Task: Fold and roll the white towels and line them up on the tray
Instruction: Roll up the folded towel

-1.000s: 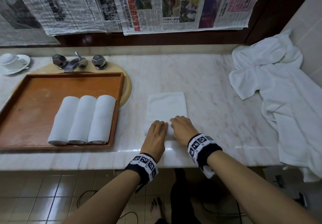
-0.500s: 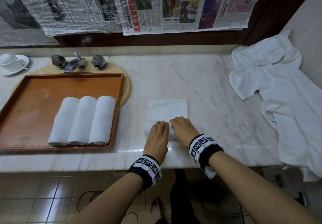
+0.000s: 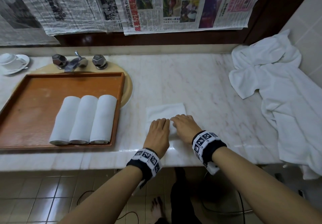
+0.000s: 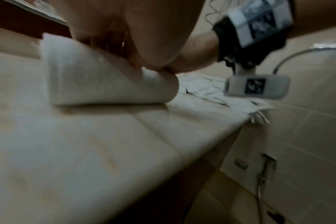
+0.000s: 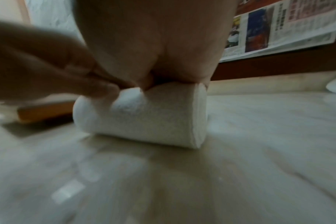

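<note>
A white towel (image 3: 165, 110) lies on the marble counter (image 3: 200, 84), its near end wound into a roll (image 5: 144, 118) under both hands. My left hand (image 3: 159, 128) and right hand (image 3: 183, 124) rest palm down side by side on the roll, fingers laid over its top. A short flat strip of towel shows beyond the fingertips. The left wrist view shows the roll (image 4: 105, 84) under my left palm (image 4: 134, 30). The wooden tray (image 3: 43, 91) sits to the left with three rolled white towels (image 3: 83, 119) lined up at its near right.
A heap of loose white towels (image 3: 278, 93) covers the counter's right end. A faucet (image 3: 76, 61) and a cup on a saucer (image 3: 12, 61) stand behind the tray. The counter's front edge lies just behind my wrists.
Both hands have pushed the roll away from me. The flat part of the towel ahead of the fingers has grown shorter and the roll thicker.
</note>
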